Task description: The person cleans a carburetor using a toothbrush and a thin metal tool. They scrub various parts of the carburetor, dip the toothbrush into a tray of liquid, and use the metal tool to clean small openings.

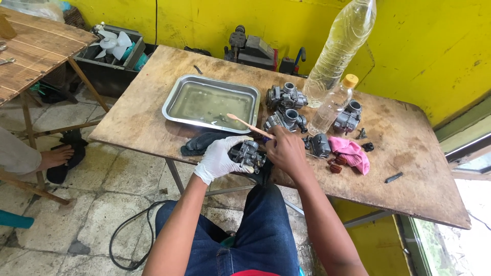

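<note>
While the gloved left hand (219,159) closes its grip around a grey carburetor (247,154) at the bench (409,168) edge, the bare right hand (286,151) pinches a wooden-handled brush (246,124) just above it, so cleaning looks underway, with three more carburetors (285,95) waiting beyond.

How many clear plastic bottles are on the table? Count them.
2: a large capless bottle leaning near the yellow wall, and a small yellow-capped bottle just in front of it.

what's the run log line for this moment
left hand: gloved, holds carburetor | right hand: holds brush | tray: liquid
</note>
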